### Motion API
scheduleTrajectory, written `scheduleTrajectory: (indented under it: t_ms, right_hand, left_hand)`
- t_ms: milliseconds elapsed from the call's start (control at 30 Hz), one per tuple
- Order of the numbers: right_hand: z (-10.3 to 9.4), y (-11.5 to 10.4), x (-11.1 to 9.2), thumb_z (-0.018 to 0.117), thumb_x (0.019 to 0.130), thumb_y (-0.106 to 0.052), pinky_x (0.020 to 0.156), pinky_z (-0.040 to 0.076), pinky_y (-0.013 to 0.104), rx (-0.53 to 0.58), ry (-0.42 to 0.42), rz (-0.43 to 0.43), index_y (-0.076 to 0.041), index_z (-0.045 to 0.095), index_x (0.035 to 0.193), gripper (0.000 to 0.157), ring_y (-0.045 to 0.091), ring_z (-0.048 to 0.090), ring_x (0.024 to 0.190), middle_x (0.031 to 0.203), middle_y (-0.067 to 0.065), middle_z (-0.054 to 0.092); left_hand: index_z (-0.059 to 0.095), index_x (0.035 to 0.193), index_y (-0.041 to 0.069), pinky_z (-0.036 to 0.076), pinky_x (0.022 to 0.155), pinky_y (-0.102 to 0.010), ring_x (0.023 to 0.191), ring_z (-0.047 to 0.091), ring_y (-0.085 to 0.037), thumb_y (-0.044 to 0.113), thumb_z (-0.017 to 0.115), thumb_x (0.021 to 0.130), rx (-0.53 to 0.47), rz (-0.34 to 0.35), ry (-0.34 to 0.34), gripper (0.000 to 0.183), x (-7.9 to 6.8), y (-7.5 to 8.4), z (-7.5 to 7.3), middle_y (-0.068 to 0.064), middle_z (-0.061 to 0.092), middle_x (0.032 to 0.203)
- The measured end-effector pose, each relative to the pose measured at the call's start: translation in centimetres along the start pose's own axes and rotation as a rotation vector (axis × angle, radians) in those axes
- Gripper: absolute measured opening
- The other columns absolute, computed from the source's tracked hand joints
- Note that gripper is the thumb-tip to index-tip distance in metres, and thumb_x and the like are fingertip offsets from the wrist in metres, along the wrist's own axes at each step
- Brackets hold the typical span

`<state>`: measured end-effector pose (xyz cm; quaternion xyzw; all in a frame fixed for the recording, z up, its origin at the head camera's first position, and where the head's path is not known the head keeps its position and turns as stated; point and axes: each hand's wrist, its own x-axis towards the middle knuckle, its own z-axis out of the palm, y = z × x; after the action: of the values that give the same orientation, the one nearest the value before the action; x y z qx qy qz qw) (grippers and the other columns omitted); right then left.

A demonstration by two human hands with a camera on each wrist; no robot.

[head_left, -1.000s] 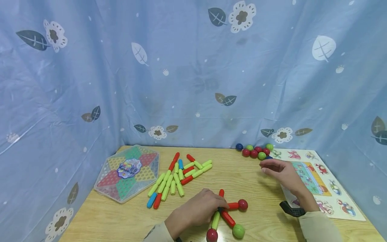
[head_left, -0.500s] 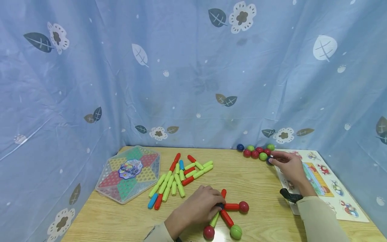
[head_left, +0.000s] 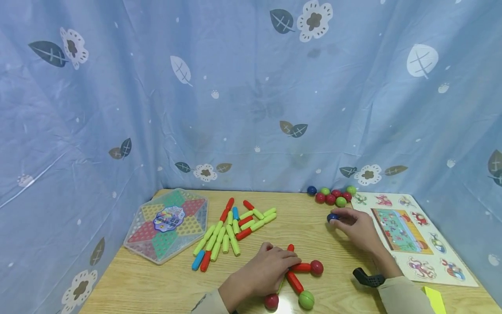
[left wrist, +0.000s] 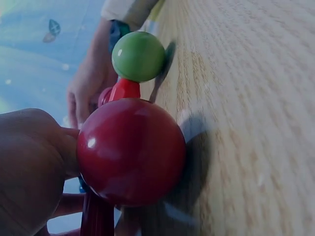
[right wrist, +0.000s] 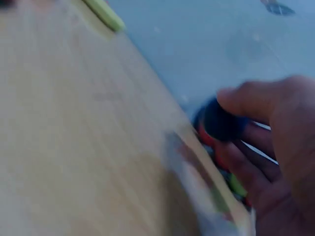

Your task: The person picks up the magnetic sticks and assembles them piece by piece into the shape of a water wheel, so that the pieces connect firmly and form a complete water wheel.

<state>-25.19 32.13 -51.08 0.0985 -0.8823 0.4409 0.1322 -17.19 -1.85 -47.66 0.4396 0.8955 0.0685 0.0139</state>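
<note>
My right hand [head_left: 358,229] pinches a dark blue ball [head_left: 332,217] between thumb and fingers, over the table left of the puzzle board. The same blue ball [right wrist: 224,120] shows blurred in the right wrist view. My left hand [head_left: 270,270] grips the centre of a joined figure of rods and balls, covering its hub. From there, red rods [head_left: 295,282] spread out, one ending in a green ball [head_left: 306,300] and another in a dark red ball [head_left: 317,267]. A second dark red ball [left wrist: 132,152] is large in the left wrist view, close beside the left hand.
Several loose balls [head_left: 330,199] sit at the table's back edge. Yellow-green, red and blue rods [head_left: 219,235] lie left of centre. A hexagonal game board [head_left: 164,226] rests at left, and a picture puzzle board [head_left: 423,244] at right. A yellow item [head_left: 434,300] shows by the right sleeve.
My right hand reached the dark blue ball by the loose balls, took it, and moved it left and nearer. The left hand stays at the rod figure, its fingers shifting slightly.
</note>
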Motion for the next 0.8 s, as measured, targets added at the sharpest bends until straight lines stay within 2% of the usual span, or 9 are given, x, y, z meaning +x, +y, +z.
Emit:
scheduleTrajectory:
  t_ms: [67,167,367,567,800]
  right_hand:
    - [1.2,-0.7,-0.6,0.082,0.101,-0.018,0.084,0.059,0.016,0.116,-0.089,-0.008,-0.006,0.08,0.126,0.028,-0.001,0.074,0.099,0.121,0.016,0.081]
    - [2.7,-1.7,-1.3,0.08,0.101,-0.015,0.089,0.06,0.019,0.239,-0.21,-0.007,-0.007,0.079,0.127,0.027,0.002,0.075,0.104,0.126,0.016,0.079]
    - [4.7,-3.5,-1.8,0.078,0.103,-0.015,0.094,0.06,0.021,0.315,-0.358,-0.031,-0.007,0.077,0.13,0.029,0.01,0.075,0.111,0.131,0.016,0.076]
    - [5.9,-4.0,-2.1,0.076,0.104,-0.014,0.095,0.06,0.022,0.32,-0.421,-0.044,-0.005,0.077,0.13,0.028,0.01,0.076,0.111,0.127,0.014,0.078]
    - [6.1,-4.3,-2.3,0.077,0.103,-0.016,0.093,0.06,0.023,0.292,-0.422,-0.072,-0.007,0.077,0.129,0.027,0.011,0.076,0.108,0.124,0.011,0.079]
  left_hand:
    - [0.067,0.147,0.029,0.046,0.107,-0.042,0.134,0.064,-0.009,0.017,0.059,0.112,-0.002,-0.006,-0.009,0.038,0.0,0.1,-0.1,0.015,0.067,0.148]
    - [0.071,0.142,0.028,0.048,0.108,-0.041,0.131,0.065,-0.008,0.016,0.06,0.112,-0.002,-0.006,-0.009,0.034,0.1,0.1,-0.1,0.015,0.07,0.143]
    - [0.073,0.138,0.022,0.051,0.113,-0.038,0.13,0.067,-0.011,0.012,0.066,0.107,0.052,0.04,0.02,0.034,0.1,0.0,0.0,0.011,0.073,0.139]
    - [0.074,0.137,0.022,0.051,0.111,-0.036,0.127,0.068,-0.011,0.009,0.071,0.101,0.072,0.06,0.031,0.039,0.2,0.2,0.0,0.012,0.074,0.138]
    - [0.074,0.138,0.026,0.052,0.107,-0.037,0.127,0.068,-0.012,0.015,0.074,0.102,0.084,0.06,0.05,0.038,0.2,0.3,-0.2,0.011,0.072,0.14]
